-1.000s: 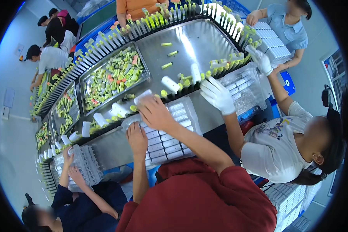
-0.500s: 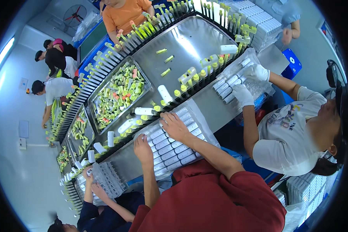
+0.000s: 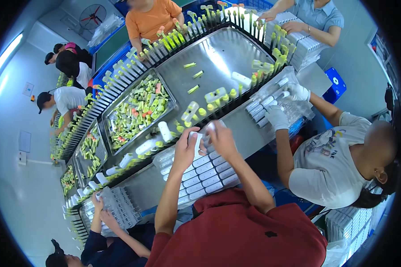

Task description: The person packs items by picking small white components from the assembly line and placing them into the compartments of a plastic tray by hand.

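My left hand is closed around a white oblong plastic housing, raised over the near edge of the conveyor. Beside it on the right, my right hand is smeared by motion. Its fingers are bent together, and a bit of white shows at their tips, too blurred to name. Beneath both hands lies a clear plastic tray with rows of white oblong housings. Just beyond my hands, yellow-green clips and another white housing stand on the conveyor's black uprights.
Past the conveyor sits a metal tray heaped with yellow-green and orange parts. A gloved co-worker handles white housings at right; another co-worker's hands hold a clear tray at left. Stacked white trays stand at the far right.
Both hands have risen off the tray and come together. My left hand now holds a white housing. The clips and housings on the conveyor have shifted leftward.
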Tool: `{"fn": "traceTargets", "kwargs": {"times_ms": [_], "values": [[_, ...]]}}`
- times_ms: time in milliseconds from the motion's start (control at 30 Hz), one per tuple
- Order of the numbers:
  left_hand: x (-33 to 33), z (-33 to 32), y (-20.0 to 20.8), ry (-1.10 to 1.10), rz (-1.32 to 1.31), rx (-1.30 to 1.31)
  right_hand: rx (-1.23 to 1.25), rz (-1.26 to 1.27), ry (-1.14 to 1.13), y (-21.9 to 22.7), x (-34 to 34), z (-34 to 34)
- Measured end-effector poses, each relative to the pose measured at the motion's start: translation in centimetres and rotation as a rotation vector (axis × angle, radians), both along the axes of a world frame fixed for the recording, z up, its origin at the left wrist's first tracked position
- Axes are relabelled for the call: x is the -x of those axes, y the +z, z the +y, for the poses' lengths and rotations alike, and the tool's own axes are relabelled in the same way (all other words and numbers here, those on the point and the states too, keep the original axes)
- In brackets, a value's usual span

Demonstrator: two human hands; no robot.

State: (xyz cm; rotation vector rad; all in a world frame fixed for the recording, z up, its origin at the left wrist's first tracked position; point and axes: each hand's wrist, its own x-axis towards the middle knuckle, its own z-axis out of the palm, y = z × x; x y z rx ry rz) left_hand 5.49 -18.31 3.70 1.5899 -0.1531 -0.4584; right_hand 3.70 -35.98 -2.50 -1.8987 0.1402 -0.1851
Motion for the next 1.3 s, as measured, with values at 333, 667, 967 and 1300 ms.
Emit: {"fn": "traceTargets", "kwargs": {"times_ms": [333, 667, 967, 1300], "values": [[-2.6, 3.7, -1.4, 0.585, -0.649, -0.580, 0.349, -0.306, -0.251, 6.0, -7.9, 0.8], [-6.4, 8.0, -1.3, 0.263, -0.835, -1.290, 0.851, -0.541, 0.094, 2.3, -8.5, 8.9], [-1.0, 12.9, -5.1, 0.616, -1.018, -1.269, 0.505, -0.528, 0.244, 2.6, -1.7, 13.4], [8.6, 11.1, -13.3, 0.491, -0.694, -1.197, 0.749, -0.373, 0.352, -7.1, 2.2, 9.3]]}}
